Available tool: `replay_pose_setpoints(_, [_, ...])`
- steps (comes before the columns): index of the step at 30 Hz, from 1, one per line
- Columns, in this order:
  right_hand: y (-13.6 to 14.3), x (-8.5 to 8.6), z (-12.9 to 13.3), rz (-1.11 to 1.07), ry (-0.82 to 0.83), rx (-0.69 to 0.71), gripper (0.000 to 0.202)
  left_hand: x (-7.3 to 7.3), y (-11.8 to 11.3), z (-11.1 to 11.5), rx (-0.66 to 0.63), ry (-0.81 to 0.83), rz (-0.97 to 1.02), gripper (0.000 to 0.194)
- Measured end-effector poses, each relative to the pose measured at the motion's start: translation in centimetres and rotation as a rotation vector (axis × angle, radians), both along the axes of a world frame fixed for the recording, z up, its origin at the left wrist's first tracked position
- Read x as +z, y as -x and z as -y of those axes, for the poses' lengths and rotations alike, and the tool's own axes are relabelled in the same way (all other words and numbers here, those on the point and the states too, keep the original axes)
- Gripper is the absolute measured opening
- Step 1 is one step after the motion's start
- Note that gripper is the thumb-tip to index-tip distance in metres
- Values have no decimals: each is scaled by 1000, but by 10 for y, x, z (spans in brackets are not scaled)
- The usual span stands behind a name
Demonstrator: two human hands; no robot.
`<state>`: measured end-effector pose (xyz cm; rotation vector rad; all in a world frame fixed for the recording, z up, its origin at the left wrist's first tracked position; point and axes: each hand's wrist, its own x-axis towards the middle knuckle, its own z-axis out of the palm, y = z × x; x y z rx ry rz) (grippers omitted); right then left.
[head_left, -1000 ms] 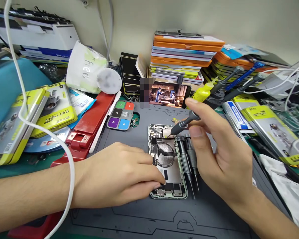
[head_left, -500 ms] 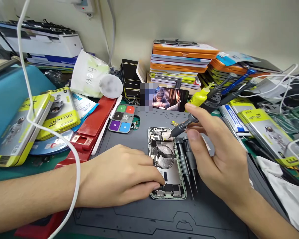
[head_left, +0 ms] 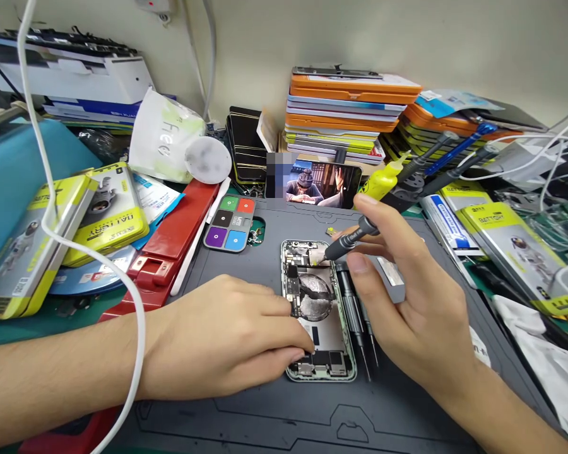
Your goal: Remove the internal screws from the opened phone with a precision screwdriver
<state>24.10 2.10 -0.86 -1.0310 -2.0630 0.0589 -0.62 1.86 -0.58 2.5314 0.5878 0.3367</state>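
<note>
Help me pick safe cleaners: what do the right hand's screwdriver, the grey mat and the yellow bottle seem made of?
Screwdriver: probably matte dark metal, from soft highlights along it; possibly plastic.
Grey mat: likely silicone or rubber, from its dull surface.
Yellow bottle: apparently smooth plastic, from its even colour and tapered nozzle.

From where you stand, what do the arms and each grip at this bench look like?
They are a person's: the left grip and right grip are bare human hands, with no gloves, rings or markings that I can see. The left forearm and right forearm show no sleeves, watch or bracelet in view. A white cable passes in front of the left forearm.
</note>
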Motion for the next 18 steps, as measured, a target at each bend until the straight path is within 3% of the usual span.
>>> replay_pose_setpoints(8, [-2, -5, -3, -41, 47, 37, 72, -2, 1, 1, 43, 17, 26, 22])
replay_pose_setpoints(15, [-2, -7, -5, -64, 53, 38, 72, 2, 1, 3, 290, 109, 41, 16])
replay_pose_setpoints(18, [-2, -6, -5, -55, 56, 52, 70, 4, 0, 2, 340, 120, 22, 15])
